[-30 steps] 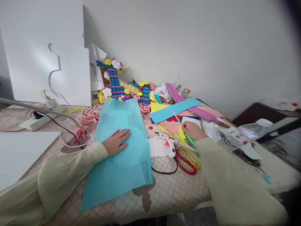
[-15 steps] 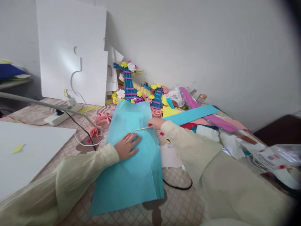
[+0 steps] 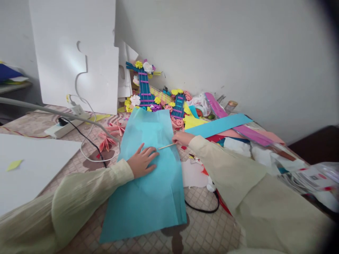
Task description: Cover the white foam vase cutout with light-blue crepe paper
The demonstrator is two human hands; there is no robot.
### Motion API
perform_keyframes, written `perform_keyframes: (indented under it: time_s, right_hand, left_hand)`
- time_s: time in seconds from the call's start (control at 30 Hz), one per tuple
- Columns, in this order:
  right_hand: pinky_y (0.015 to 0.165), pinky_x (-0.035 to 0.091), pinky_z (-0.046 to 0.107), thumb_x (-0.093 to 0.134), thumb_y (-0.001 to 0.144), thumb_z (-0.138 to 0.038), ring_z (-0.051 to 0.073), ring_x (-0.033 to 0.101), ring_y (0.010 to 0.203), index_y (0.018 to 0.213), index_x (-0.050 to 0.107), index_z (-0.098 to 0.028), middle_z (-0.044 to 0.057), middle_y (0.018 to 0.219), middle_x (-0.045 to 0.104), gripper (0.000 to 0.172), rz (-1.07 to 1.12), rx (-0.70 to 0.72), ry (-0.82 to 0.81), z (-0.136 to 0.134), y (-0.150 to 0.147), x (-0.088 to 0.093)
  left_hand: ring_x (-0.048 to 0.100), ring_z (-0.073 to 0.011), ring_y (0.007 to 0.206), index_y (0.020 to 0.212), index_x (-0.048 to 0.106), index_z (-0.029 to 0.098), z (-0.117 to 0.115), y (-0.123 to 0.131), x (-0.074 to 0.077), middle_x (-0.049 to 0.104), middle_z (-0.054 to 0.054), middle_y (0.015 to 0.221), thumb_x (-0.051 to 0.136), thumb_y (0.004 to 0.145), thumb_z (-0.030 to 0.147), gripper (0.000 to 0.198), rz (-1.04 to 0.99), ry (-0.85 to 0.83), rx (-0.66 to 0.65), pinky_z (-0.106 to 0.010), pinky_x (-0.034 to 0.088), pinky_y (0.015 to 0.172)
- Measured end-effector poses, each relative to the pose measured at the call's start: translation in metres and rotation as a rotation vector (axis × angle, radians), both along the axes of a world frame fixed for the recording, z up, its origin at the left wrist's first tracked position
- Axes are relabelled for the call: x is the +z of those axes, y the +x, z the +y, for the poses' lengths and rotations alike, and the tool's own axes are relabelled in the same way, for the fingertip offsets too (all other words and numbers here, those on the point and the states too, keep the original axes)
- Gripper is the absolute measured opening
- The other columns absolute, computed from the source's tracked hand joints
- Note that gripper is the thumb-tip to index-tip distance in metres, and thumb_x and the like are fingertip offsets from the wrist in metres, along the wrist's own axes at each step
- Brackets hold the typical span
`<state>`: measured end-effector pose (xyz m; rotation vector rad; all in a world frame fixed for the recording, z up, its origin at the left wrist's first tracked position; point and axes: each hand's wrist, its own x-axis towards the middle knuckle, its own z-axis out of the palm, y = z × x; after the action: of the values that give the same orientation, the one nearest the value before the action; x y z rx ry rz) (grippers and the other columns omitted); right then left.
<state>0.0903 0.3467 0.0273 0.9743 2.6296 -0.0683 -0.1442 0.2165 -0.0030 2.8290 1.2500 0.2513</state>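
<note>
A long sheet of light blue paper [image 3: 148, 208] lies on the table, running away from me. A brighter rectangular patch shows near its far half. My left hand [image 3: 143, 161] rests flat on the sheet, fingers spread. By the sheet's right edge, my right hand [image 3: 183, 139] pinches a thin pale wooden stick [image 3: 166, 146]. The stick's tip points left over the paper, just right of my left fingertips; whether it touches the sheet I cannot tell.
Decorated blue guitar shapes [image 3: 145, 88] with paper flowers stand behind the sheet. Coloured paper strips [image 3: 219, 126] lie to the right. A white power strip [image 3: 67, 126], cables and pink folded paper [image 3: 106, 141] are on the left. White board [image 3: 74, 53] leans against the wall.
My right hand has drawn the stick rightward, its tip now farther from the sheet's middle. The left hand stays flat on the paper. The camera view has shifted slightly.
</note>
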Motion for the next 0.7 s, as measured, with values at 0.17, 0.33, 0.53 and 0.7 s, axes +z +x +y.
perform_keyframes:
  time_s: [0.17, 0.33, 0.53, 0.7]
  right_hand:
    - [0.076, 0.045, 0.036, 0.052, 0.082, -0.027, 0.015, 0.057, 0.084, 0.084, 0.059, -0.013, 0.003, 0.089, 0.061, 0.016, 0.018, 0.018, -0.064, -0.007, 0.01, 0.003]
    - [0.068, 0.041, 0.028, 0.057, 0.074, -0.012, 0.016, 0.057, 0.074, 0.07, 0.061, -0.014, 0.003, 0.074, 0.063, 0.006, 0.194, -0.059, -0.044, -0.011, 0.017, 0.027]
    - [0.068, 0.042, 0.027, 0.048, 0.079, -0.021, 0.015, 0.056, 0.073, 0.084, 0.057, -0.013, 0.007, 0.084, 0.063, 0.013, 0.554, -0.306, 0.136, -0.059, 0.041, 0.088]
    - [0.066, 0.045, 0.029, 0.053, 0.076, -0.033, 0.016, 0.058, 0.07, 0.08, 0.056, -0.017, 0.003, 0.078, 0.063, 0.016, 0.952, -0.674, -0.18, -0.17, 0.062, 0.08]
  left_hand:
    - [0.042, -0.0239, 0.113, 0.114, 0.045, 0.019, -0.003, 0.001, 0.003, 0.044, -0.01, 0.123, 0.037, 0.084, 0.036, 0.035, 0.018, 0.012, 0.009, -0.054, 0.014, 0.102]
    - [0.042, -0.024, 0.114, 0.115, 0.044, 0.02, -0.003, 0.001, 0.003, 0.043, -0.01, 0.124, 0.037, 0.084, 0.036, 0.036, 0.041, 0.016, 0.011, -0.055, 0.013, 0.102]
    - [0.04, -0.0249, 0.117, 0.114, 0.046, 0.02, -0.001, 0.004, 0.014, 0.046, -0.011, 0.123, 0.042, 0.082, 0.034, 0.035, 0.1, -0.009, 0.021, -0.057, 0.013, 0.102]
    - [0.033, -0.0243, 0.123, 0.119, 0.045, 0.019, -0.032, 0.017, 0.038, 0.045, -0.01, 0.126, 0.037, 0.085, 0.039, 0.04, 0.062, -0.059, -0.069, -0.05, 0.018, 0.104]
